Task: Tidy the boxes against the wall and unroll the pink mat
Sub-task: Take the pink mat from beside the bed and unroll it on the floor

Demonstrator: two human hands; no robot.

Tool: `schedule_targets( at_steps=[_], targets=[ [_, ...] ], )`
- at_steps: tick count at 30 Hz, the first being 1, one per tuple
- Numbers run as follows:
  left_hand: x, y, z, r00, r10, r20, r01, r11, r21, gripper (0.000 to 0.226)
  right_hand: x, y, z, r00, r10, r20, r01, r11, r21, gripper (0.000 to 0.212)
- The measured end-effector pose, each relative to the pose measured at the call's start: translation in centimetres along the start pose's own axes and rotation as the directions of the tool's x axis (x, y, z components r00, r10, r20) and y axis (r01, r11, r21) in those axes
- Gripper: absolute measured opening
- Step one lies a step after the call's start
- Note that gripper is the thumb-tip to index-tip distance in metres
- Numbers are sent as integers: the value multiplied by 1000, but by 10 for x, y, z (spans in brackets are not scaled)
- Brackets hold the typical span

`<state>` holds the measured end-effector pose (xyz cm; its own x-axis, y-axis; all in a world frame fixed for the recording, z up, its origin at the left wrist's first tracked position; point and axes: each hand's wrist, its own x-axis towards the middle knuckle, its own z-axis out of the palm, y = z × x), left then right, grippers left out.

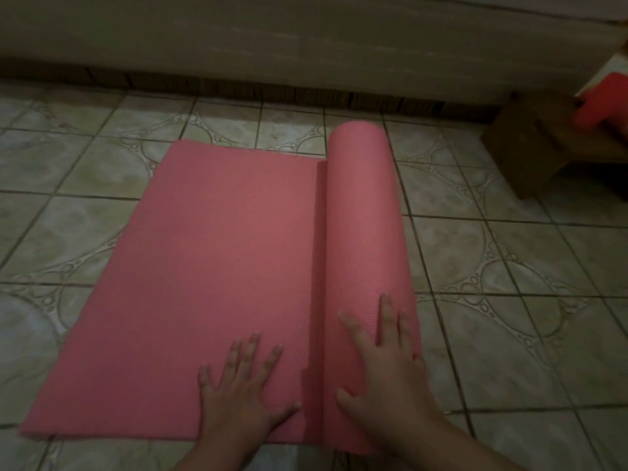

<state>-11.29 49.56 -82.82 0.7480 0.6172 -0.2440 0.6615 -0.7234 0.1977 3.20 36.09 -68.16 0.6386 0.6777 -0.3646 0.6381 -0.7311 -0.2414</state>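
The pink mat (190,266) lies partly unrolled on the tiled floor. Its flat part spreads to the left, and the rolled part (363,212) runs away from me on the right. My left hand (241,385) presses flat on the unrolled sheet near its front edge, fingers spread. My right hand (384,362) rests palm-down on the near end of the roll, fingers spread over its top. A brown cardboard box (523,144) stands at the right by the wall.
A pale wall (306,39) with a dark base strip runs across the back. A red object (605,103) lies at the far right edge behind the box. Patterned floor tiles (509,266) stretch to the right of the roll.
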Motion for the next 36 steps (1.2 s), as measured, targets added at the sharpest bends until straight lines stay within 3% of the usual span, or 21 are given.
schedule_targets(
  at_steps=[6,9,13,17,20,24,36],
  targets=[
    [-13,-40,-2,997,-73,-35,75,995,59,96,-8,-2,10,999,-12,32,12,1000,23,94],
    [-15,-38,0,996,-84,-40,86,993,77,92,-10,-2,20,995,10,-101,-24,990,-141,94],
    [-10,-13,5,986,-151,-69,153,988,36,91,-7,-9,41,988,-34,-151,7,984,-179,95],
    [3,2,5,995,32,-91,-25,997,80,85,-3,4,53,989,-55,-135,26,979,-204,105],
    [8,-1,6,994,52,-93,-47,997,57,87,-2,22,41,982,54,-179,-80,987,-140,107],
    [7,-2,6,994,39,-106,-34,998,45,89,2,43,18,967,230,-108,-225,973,56,124],
    [-5,-37,-2,992,-110,-57,110,994,-8,88,16,28,18,992,67,-106,-42,974,223,117]
  ],
)
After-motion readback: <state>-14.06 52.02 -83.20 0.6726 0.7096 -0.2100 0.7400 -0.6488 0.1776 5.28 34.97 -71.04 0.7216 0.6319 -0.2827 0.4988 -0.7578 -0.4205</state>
